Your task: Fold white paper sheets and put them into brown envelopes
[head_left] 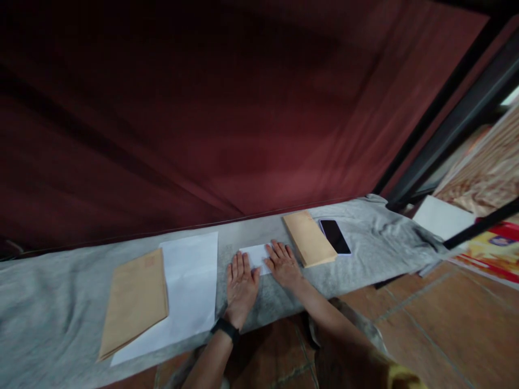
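Right now both hands are lying flat, each grip wide open and closing on nothing: the left hand [241, 283] is pressing the left end of the small white folded paper [254, 253], the right hand [283, 263] its right end, on the grey cloth-covered bench [60, 302]. The soft cloth is likely giving underneath, so the paper could be creasing askew, and the tan envelope stack [308, 237] just beside the right hand could be getting nudged.
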